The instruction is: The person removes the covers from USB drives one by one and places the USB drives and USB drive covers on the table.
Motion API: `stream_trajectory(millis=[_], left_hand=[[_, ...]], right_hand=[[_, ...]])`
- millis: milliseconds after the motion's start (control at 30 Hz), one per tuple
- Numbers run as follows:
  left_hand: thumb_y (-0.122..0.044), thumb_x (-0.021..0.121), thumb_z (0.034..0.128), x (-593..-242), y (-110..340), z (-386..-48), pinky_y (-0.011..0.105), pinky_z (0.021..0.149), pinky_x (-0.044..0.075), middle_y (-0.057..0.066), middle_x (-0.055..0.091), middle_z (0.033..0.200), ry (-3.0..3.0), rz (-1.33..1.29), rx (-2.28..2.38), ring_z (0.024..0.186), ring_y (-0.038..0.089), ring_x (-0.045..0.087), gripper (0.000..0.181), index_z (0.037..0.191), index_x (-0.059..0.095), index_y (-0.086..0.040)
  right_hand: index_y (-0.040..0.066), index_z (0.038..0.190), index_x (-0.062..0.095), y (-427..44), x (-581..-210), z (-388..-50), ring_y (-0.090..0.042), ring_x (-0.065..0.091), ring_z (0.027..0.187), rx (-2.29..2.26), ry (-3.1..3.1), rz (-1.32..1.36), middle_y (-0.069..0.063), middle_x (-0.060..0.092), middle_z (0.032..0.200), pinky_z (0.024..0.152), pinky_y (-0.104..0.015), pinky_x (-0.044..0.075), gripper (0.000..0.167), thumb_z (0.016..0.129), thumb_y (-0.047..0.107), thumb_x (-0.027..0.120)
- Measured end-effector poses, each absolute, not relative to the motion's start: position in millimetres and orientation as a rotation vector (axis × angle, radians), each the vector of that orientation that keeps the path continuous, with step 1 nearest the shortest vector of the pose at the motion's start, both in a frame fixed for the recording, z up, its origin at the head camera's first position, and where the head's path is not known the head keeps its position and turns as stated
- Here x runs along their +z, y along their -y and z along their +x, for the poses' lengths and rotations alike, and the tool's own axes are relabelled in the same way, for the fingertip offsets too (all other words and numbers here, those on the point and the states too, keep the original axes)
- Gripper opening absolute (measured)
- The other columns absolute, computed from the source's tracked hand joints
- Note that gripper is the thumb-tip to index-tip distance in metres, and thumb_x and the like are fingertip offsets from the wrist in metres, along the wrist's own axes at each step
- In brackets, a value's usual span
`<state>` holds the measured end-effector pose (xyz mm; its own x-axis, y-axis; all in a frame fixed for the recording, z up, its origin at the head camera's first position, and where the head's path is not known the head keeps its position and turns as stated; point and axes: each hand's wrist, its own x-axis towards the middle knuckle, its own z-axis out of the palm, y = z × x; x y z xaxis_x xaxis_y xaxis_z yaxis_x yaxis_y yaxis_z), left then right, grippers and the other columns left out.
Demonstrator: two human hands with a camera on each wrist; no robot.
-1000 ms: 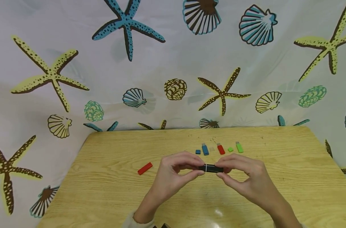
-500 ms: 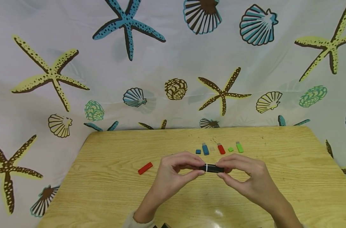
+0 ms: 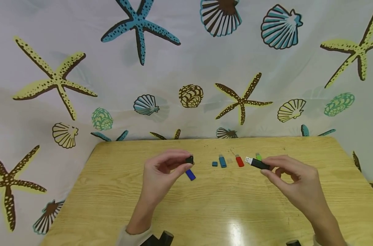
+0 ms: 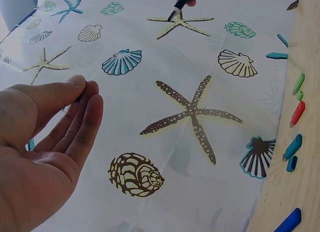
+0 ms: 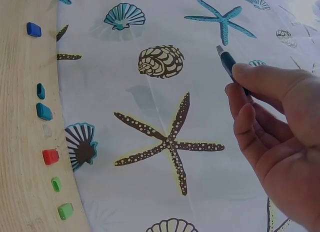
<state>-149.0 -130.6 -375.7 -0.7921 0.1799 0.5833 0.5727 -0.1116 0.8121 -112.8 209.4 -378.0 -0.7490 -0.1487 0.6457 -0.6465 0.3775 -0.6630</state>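
My left hand (image 3: 162, 174) pinches a small black cap (image 3: 190, 159) between thumb and fingertips; in the left wrist view the fingers mostly hide it. Well to its right, my right hand (image 3: 297, 181) holds a black USB stick (image 3: 259, 164) by its rear end, its bare metal plug pointing left. Cap and stick are apart, both raised over the table. The right wrist view shows the stick (image 5: 228, 63) between thumb and fingers of the right hand (image 5: 280, 122).
On the wooden table (image 3: 223, 212) a blue stick (image 3: 222, 161) lies beside a small blue cap (image 3: 215, 164), with a red stick (image 3: 239, 161) to the right. A green stick (image 3: 258, 156) is partly behind the held one. A dark blue piece (image 3: 191, 175) lies by the left hand.
The black stick and its cap have come apart; my left hand has moved left with the cap, my right hand right with the stick. The dark blue piece now shows.
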Motion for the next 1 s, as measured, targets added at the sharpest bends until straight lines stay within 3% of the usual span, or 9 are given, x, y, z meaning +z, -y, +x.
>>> stream_trajectory(millis=[300,467,667,1000], left_hand=[[0.015,0.074,0.0860,-375,134,-151,0.037,0.083,0.062,0.020,0.073,0.105,1.940,-0.778,-1.950,0.093,0.022,0.075,0.025,0.110,0.074,0.007],[0.014,0.074,0.0864,-378,134,-153,0.036,0.083,0.062,0.021,0.073,0.106,1.955,-0.764,-1.957,0.094,0.022,0.075,0.025,0.110,0.074,0.006],[0.013,0.074,0.0870,-381,139,-156,0.034,0.082,0.063,0.022,0.073,0.106,1.965,-0.716,-1.971,0.094,0.021,0.075,0.023,0.110,0.074,0.007],[0.014,0.075,0.0858,-385,147,-162,0.034,0.084,0.062,0.023,0.072,0.107,1.994,-0.650,-1.969,0.094,0.020,0.074,0.024,0.109,0.073,0.008]], right_hand=[[0.000,0.109,0.076,-204,-390,-121,-0.011,0.072,0.094,1.439,2.160,0.657,-0.010,0.074,0.107,0.076,-0.022,0.061,0.041,0.077,-0.025,0.074],[0.003,0.109,0.077,-193,-401,-125,-0.013,0.072,0.090,1.462,2.186,0.612,-0.011,0.074,0.106,0.075,-0.025,0.062,0.038,0.079,-0.022,0.076],[0.009,0.106,0.079,-169,-416,-134,-0.013,0.072,0.082,1.426,2.261,0.525,-0.002,0.076,0.101,0.072,-0.022,0.061,0.031,0.082,-0.010,0.081],[0.005,0.103,0.080,-129,-450,-169,-0.014,0.072,0.081,1.390,2.341,0.396,-0.004,0.076,0.097,0.072,-0.028,0.063,0.021,0.083,0.001,0.085]])
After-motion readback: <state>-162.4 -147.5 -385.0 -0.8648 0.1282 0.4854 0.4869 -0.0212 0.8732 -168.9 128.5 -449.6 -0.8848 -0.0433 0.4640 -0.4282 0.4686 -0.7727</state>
